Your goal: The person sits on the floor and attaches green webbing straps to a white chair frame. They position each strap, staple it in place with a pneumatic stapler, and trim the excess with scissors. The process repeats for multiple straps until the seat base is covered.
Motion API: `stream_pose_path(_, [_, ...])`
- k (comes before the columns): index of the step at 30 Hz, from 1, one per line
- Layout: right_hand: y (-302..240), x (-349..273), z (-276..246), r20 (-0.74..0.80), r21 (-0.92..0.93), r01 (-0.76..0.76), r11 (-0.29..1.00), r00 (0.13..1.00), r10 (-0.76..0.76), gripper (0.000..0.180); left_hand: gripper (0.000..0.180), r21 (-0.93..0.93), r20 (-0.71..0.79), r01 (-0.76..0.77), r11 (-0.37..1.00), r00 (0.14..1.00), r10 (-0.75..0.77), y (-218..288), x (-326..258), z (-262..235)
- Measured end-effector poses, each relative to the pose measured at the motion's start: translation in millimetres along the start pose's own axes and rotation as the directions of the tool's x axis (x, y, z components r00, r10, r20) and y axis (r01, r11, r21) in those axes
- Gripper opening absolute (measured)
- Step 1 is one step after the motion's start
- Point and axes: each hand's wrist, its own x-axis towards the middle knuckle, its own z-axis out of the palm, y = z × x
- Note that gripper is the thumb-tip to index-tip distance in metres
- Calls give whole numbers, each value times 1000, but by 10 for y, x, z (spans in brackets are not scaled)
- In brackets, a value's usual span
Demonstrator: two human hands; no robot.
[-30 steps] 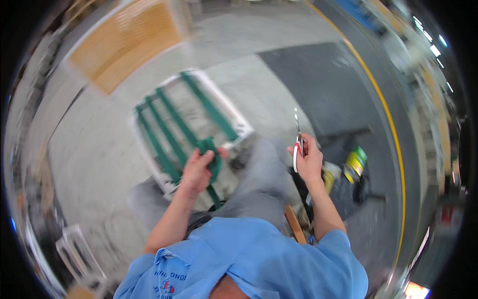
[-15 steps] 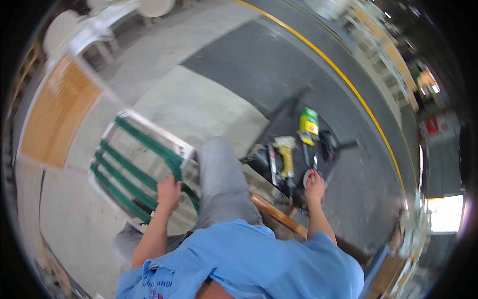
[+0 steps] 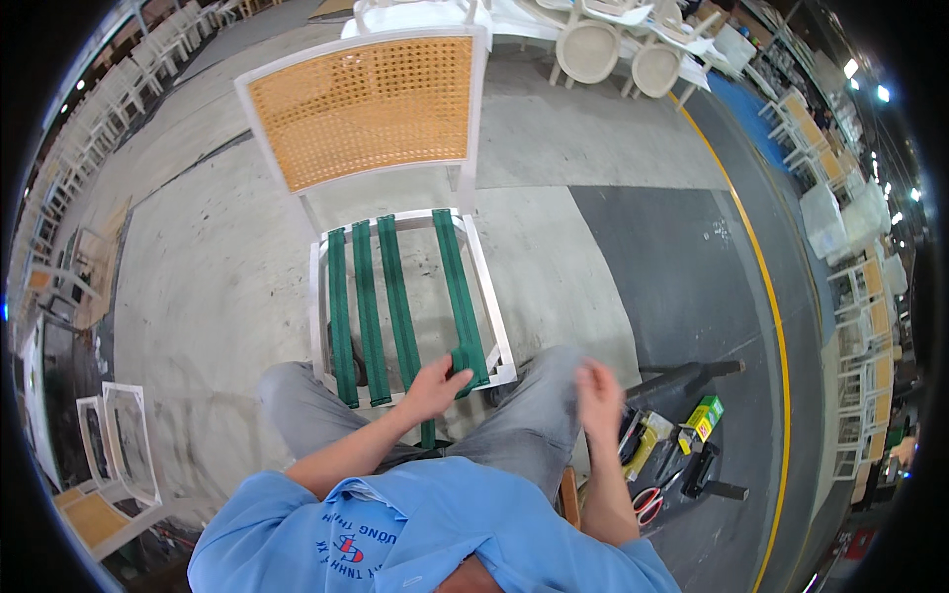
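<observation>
Between my knees stands a white chair frame (image 3: 318, 287) with a woven cane back (image 3: 366, 109). Several green webbing straps (image 3: 397, 296) run front to back across its seat opening. My left hand (image 3: 435, 388) is closed on the loose end of the rightmost green webbing strap (image 3: 457, 287), at the front rail. Smeared by motion, my right hand (image 3: 599, 400) hovers by my right knee, its fingers unclear. Below and right of it, red-handled scissors (image 3: 647, 506) lie on a dark surface beside a yellowish tool (image 3: 643, 457).
A green and yellow box (image 3: 704, 417) and a black tool (image 3: 702, 469) lie near the scissors, between dark legs (image 3: 732, 368) sticking outward. A white table (image 3: 514, 22) with chair parts stands ahead. More chairs line both sides. A yellow line (image 3: 776, 306) crosses the floor at right.
My view has swung left toward the chair. My right hand has left the red-handled scissors and come over by my knee. My left hand remains at the webbing by the front rail.
</observation>
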Motion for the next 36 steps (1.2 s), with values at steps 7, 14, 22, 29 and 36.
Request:
stream_pose_path(7, [-727, -143, 1563, 800, 358, -304, 883, 587, -123, 32, 23, -506, -219, -293, 811, 953, 208, 1001, -78, -688])
stream_pose_path(14, [-715, -227, 1460, 877, -36, 15, 999, 481, 25, 24, 9, -583, -373, -269, 767, 927, 41, 618, -337, -921])
stream_pose_path(22, [-1547, 133, 1501, 584, 387, -148, 910, 803, -117, 18, 10, -535, -313, -183, 825, 950, 8, 454, -504, -306])
stream_pose_path(29, [-1483, 34, 1516, 513, 287, 62, 956, 833, -208, 9, 7, -657, -349, -231, 717, 937, -18, 698, -377, -484])
stream_pose_path(36, [-1674, 122, 1509, 317, 231, 430, 873, 815, -485, 18, 6, -709, -290, -159, 687, 954, -78, 776, -252, -599])
